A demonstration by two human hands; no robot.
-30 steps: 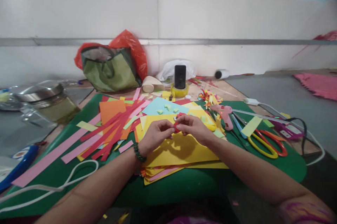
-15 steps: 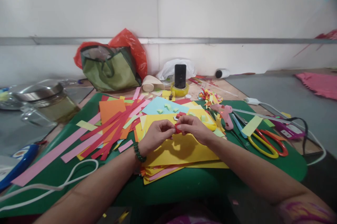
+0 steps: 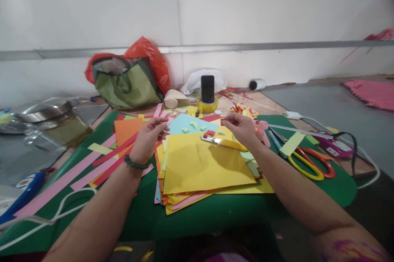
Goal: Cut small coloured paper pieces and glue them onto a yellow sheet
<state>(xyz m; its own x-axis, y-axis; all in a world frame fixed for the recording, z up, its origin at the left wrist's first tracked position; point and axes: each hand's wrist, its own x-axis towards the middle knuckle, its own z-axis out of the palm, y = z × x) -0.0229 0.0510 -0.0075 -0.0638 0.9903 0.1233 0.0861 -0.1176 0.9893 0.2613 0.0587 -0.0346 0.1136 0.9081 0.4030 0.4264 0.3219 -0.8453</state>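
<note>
My left hand [image 3: 148, 139], with a green bead bracelet at the wrist, hovers over the paper strips left of the paper stack. Its fingers are loosely bent and apart, with nothing visible in them. My right hand [image 3: 243, 130] is above the right side of the stack, thumb and fingertips pinched together; whatever is between them is too small to make out. Below and between my hands lies a yellow utility knife [image 3: 229, 144] on the yellow paper [image 3: 206, 167]. Small red paper pieces [image 3: 210, 133] lie by its blade tip. Pale green pieces [image 3: 193, 124] rest on the light blue sheet [image 3: 177, 124].
Scissors [image 3: 308, 165] and a pink glue gun [image 3: 261, 131] lie right. A phone [image 3: 207, 89] leans on a yellow tape roll [image 3: 208, 106]. A glass jar [image 3: 58, 122], green bag [image 3: 126, 83] and white cable [image 3: 58, 217] are left.
My hands were together, holding a small red paper piece above the yellow paper. They have parted, left hand leftward and right hand up and rightward, uncovering the utility knife.
</note>
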